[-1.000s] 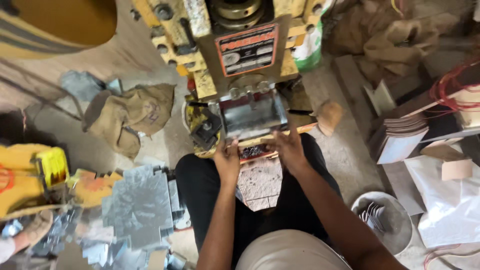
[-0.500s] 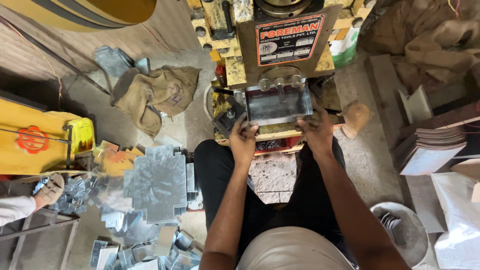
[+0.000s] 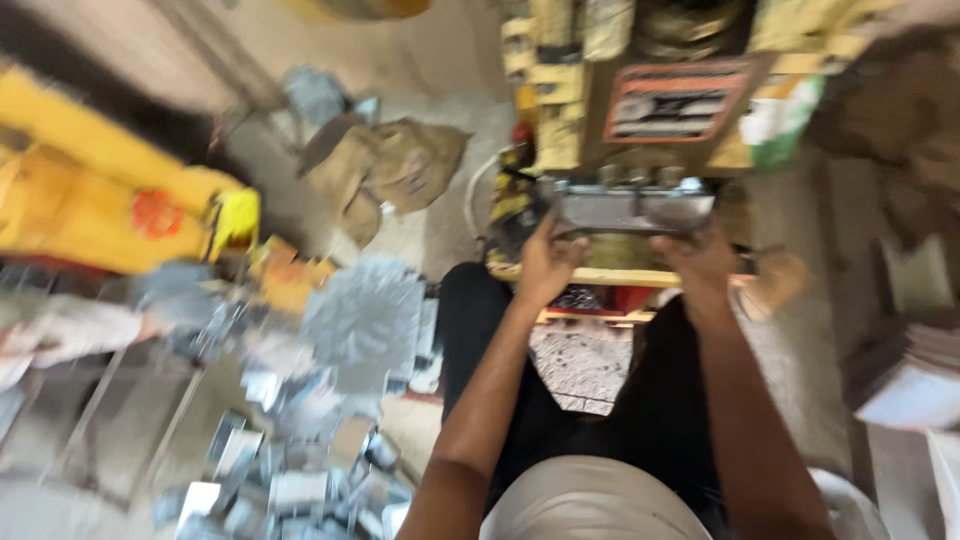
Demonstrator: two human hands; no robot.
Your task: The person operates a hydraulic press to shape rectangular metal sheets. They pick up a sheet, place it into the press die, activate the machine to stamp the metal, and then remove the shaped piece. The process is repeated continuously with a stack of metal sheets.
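Hands, left (image 3: 548,262) and right (image 3: 703,262), both gripping the metal sheet (image 3: 630,208) at the press (image 3: 660,100); next I'd guess squaring it up carefully

Seated person facing a press machine (image 3: 660,90) at the top of the view. A metal sheet (image 3: 630,208) lies at the machine's front, above a wooden ledge (image 3: 610,276); the left hand (image 3: 545,262) is at the sheet's left end, the right hand (image 3: 700,262) at its right end. On the floor (image 3: 440,230), left of the person's legs, lies a heap of cut metal pieces (image 3: 330,400); beyond it, apparently, a crumpled sack (image 3: 385,170). A second person's hand (image 3: 150,325) reaches in from the left edge.
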